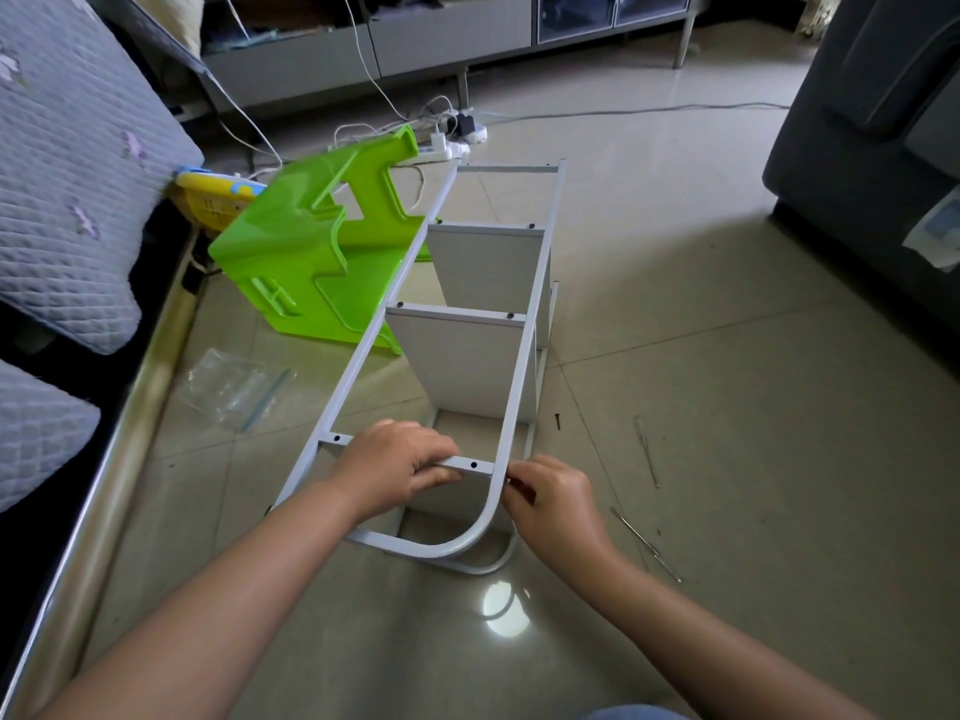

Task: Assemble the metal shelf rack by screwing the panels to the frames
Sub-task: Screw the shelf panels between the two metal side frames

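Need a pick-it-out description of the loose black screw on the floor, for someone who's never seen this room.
Start at the grey metal rack lying on the tiled floor in mid-frame, its rounded end nearest the person. Just off that end's right side, level with the nearest fitted panel's lower edge, lies the black screw. It is short and dark; the two screwdrivers farther right are long, thin and silvery.

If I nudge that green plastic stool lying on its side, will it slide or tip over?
The green stool looks like thin moulded plastic, so probably light. The glossy tile floor suggests it would slide easily. It leans tilted beside the rack frame, so a nudge might also rock it.
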{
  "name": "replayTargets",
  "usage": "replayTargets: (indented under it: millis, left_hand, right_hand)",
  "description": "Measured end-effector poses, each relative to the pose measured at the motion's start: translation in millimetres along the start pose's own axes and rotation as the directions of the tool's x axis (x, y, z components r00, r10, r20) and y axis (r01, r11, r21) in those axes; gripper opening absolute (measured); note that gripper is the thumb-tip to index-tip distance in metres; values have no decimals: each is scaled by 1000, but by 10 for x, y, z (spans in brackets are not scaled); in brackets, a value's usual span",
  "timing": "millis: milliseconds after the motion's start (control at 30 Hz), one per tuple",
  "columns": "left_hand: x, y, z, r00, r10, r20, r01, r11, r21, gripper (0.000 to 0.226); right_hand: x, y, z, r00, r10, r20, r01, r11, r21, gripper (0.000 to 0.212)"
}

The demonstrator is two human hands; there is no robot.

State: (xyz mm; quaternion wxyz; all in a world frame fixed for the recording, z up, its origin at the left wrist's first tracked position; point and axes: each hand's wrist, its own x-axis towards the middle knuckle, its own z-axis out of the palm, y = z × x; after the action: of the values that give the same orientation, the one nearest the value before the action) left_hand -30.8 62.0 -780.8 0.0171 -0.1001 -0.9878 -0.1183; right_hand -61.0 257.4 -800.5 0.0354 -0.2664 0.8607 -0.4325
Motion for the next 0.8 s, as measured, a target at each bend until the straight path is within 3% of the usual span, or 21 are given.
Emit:
replayTargets:
  millis: [133,167,300,400,600,700,800]
  left_hand:
    - [-11,9,37,989,124,-80,-104,972,211,27]
    - [-9,10,45,986,141,-92,-117,967,228,26]
    - [-14,3,62,975,171,-141,-128,954,272,60]
    - [-13,20,65,971,163,-174,-115,959,259,68]
    - [-7,92,60,968,30,-248,-10,997,82,62]
    - [14,192,19,957,-174,-232,178,984,-3,63]
    - [49,250,6,934,-261,-245,275,961,23,61]
  right_hand:
    - [17,-14,-101,992,29,127,-27,1000,-14,15]
    - [14,48,-143,983,51,175,-48,999,-20,17]
    - [-33,754,-286,894,380,238,-359,925,-129,16]
    - [-136,1341,-217,787,561,255,-511,826,-240,14]
    - [-100,1640,259,770,532,352,-377,825,-422,21]
    - [28,1634,558,796,480,369,-263,823,-503,20]
    - [123,1643,786,810,465,358,-254,828,-501,25]
